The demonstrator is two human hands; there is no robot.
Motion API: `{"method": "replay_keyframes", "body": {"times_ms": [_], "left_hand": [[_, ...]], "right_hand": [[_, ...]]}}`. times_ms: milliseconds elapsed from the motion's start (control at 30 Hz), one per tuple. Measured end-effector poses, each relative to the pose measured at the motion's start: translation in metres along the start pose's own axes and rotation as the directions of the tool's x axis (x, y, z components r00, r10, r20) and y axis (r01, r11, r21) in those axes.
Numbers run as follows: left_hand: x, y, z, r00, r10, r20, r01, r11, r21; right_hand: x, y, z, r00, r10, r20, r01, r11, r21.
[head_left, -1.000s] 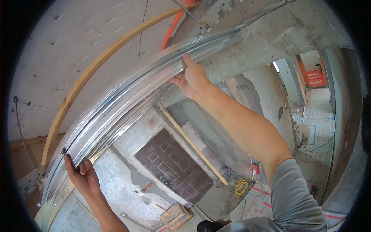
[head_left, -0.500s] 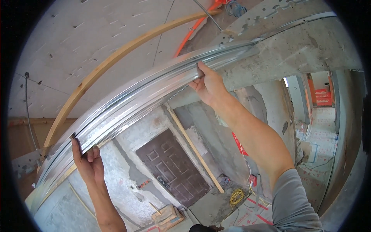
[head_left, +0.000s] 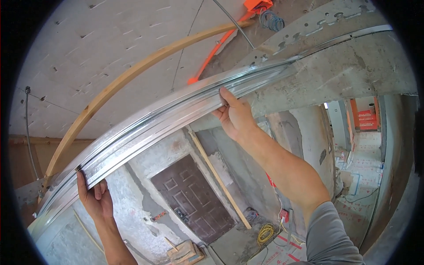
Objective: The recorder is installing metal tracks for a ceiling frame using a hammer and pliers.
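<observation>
Overhead runs a long shiny metal channel (head_left: 154, 128), slanting from the lower left up to a concrete beam at the upper right. My left hand (head_left: 97, 198) grips it near its left part, thumb on the face and fingers curled under the lower edge. Farther right, my right hand (head_left: 236, 115) holds the same channel, its thumb pressed on the face and the fingers bent at the lower edge. The far right end of the channel meets the beam (head_left: 327, 75); whether it is fastened there I cannot tell.
A wooden strip (head_left: 119, 86) crosses the ceiling (head_left: 110, 48) beside the channel. Orange conduit (head_left: 212, 55) and a threaded rod (head_left: 234, 22) hang near the beam. Below are a brown door (head_left: 194, 198), a leaning wooden batten (head_left: 218, 176) and a coiled yellow cable (head_left: 265, 233).
My view has shifted slightly, so the beam and orange conduit appear lower. My right hand sits a little lower and farther left in the picture. Both hands keep their hold on the channel.
</observation>
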State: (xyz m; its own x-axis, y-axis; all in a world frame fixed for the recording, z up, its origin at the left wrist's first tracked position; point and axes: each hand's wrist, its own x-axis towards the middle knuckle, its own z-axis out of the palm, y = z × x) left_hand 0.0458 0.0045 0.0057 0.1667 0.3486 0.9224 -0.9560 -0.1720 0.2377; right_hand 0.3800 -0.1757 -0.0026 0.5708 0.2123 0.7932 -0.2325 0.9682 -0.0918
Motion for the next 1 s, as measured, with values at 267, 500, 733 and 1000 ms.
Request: {"method": "replay_keyframes", "body": {"times_ms": [267,500,733,1000], "left_hand": [[0.007,-0.001,-0.018,0.995,0.037,0.097,-0.037,0.999,-0.002],[0.007,0.003,-0.022,0.995,0.013,0.102,-0.017,0.999,0.042],[0.011,-0.004,-0.025,0.987,0.014,0.161,-0.019,0.999,0.03],[0.005,0.006,-0.024,0.992,0.046,0.114,-0.049,0.998,0.026]], "right_hand": [[0.0,-0.005,0.007,0.999,0.034,0.009,-0.034,0.999,0.039],[0.001,0.004,0.003,0.998,0.043,0.053,-0.046,0.997,0.057],[0.002,-0.004,-0.001,0.998,0.033,0.053,-0.036,0.998,0.047],[0.006,0.014,0.005,0.997,0.08,0.024,-0.08,0.996,0.027]]}}
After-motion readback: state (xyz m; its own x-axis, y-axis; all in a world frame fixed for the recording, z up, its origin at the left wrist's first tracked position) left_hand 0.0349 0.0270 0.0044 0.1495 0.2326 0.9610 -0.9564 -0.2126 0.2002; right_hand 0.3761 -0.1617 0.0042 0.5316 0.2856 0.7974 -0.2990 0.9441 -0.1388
